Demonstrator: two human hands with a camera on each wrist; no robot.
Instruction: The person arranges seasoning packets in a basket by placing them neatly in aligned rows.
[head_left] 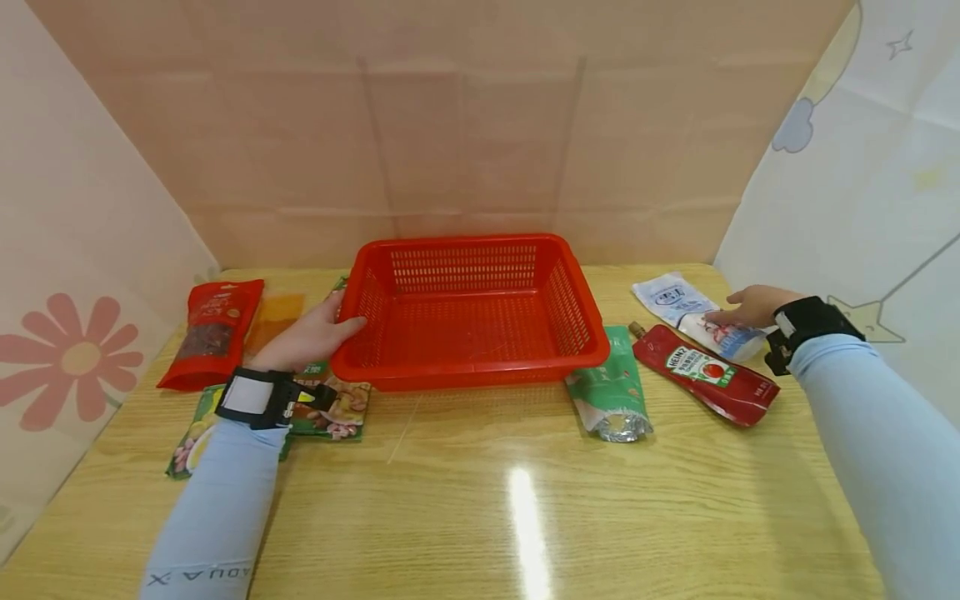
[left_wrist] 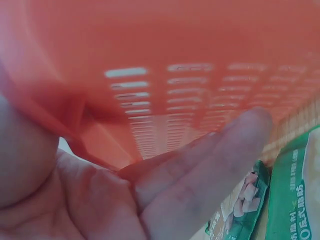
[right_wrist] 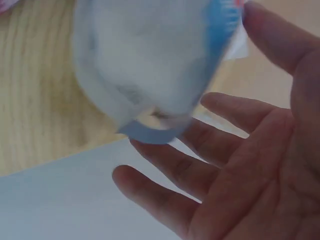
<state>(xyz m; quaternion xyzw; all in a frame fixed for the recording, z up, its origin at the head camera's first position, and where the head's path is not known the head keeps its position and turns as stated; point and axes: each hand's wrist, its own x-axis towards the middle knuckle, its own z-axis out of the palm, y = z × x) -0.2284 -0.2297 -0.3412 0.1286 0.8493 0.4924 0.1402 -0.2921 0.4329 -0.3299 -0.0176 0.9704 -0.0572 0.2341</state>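
Note:
With its thumb over the rim, my left hand [head_left: 311, 333] grips the left side of a red plastic basket [head_left: 465, 371]. Its fingers lie along the outside of the slotted wall in the left wrist view. My right hand [head_left: 757, 307] is at a white and blue pouch [head_left: 723, 337] on the right side of the table. The right wrist view shows the thumb at one edge of that pouch [right_wrist: 150, 55], while the other fingers are spread loosely by its end. Another white pouch [head_left: 671, 296] lies partly beneath it.
A red Heinz ketchup pouch [head_left: 705, 371] and a green pouch [head_left: 611, 383] lie right of the basket. On the left are a red bag [head_left: 213, 333], an orange packet [head_left: 276, 318] and green packets [head_left: 341, 417]. Walls [head_left: 465, 125] stand at the back and both sides.

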